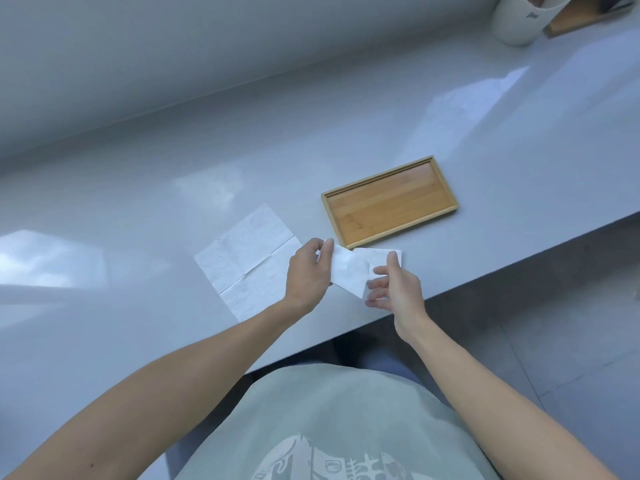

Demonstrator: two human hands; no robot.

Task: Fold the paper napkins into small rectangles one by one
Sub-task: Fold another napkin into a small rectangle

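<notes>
A white paper napkin [349, 271], partly folded, is held between both hands just above the counter's front edge. My left hand [306, 275] pinches its left end with thumb and fingers. My right hand [398, 289] grips its right end, thumb on top, other fingers spread below. An unfolded white napkin [247, 258] with visible crease lines lies flat on the counter to the left, partly under my left hand.
A shallow wooden tray [389, 200] sits just behind the hands, with nothing in it. A white cup [519, 19] and a wooden box [575, 15] stand at the far right corner. The grey counter [138, 202] ends at a front edge near my right wrist.
</notes>
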